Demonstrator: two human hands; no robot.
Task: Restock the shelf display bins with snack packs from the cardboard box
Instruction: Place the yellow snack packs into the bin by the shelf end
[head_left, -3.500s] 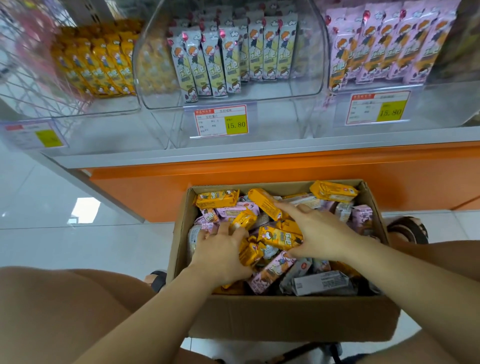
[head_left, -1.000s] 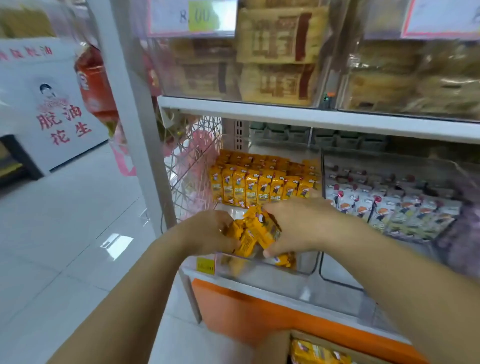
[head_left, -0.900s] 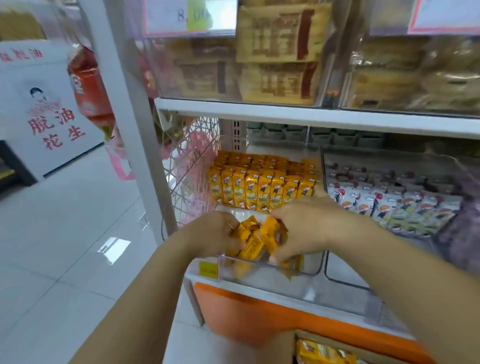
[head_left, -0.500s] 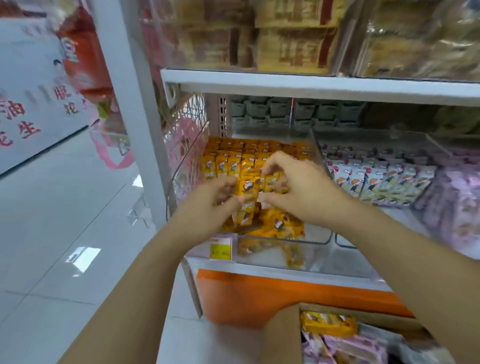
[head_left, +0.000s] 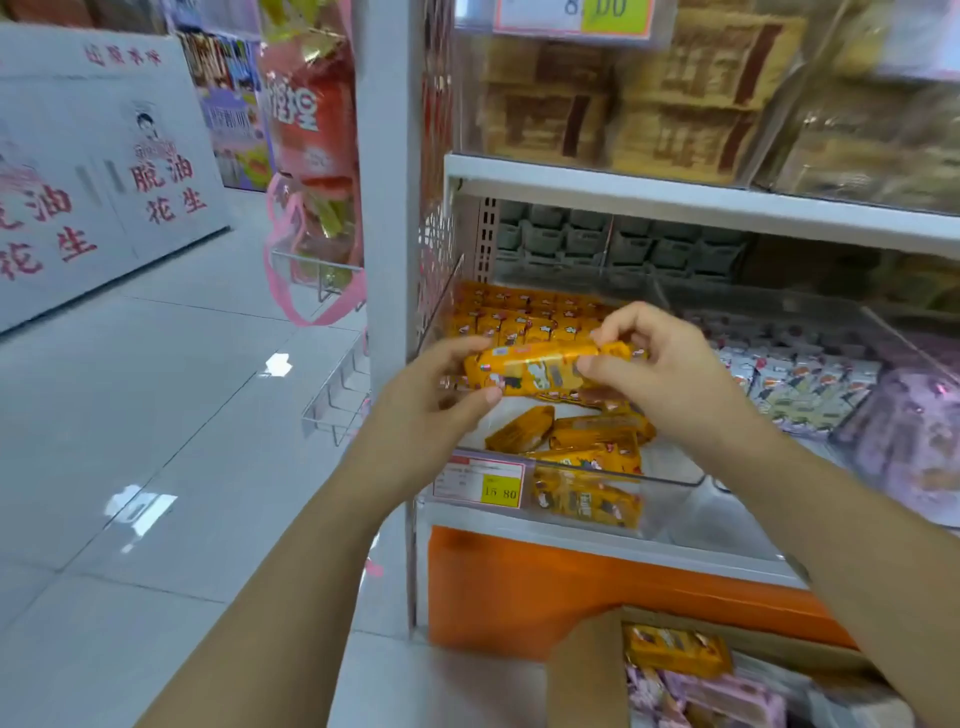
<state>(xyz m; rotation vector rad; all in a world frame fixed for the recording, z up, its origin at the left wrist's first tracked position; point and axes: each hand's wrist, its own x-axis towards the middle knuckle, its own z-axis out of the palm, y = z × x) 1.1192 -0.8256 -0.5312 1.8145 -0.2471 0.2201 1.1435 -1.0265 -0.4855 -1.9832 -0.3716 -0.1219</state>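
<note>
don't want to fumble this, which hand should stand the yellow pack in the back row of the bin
Probably the right hand: it pinches the yellow pack from above, well over the bin. The left hand holds the other end by the bin's left wall.

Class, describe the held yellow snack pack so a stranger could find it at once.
Above the orange base, find the leftmost clear bin. Over it, the left hand and right hand pinch one yellow pack by its ends. Unlike the loose packs below and upright rows behind, it is held sideways.
</note>
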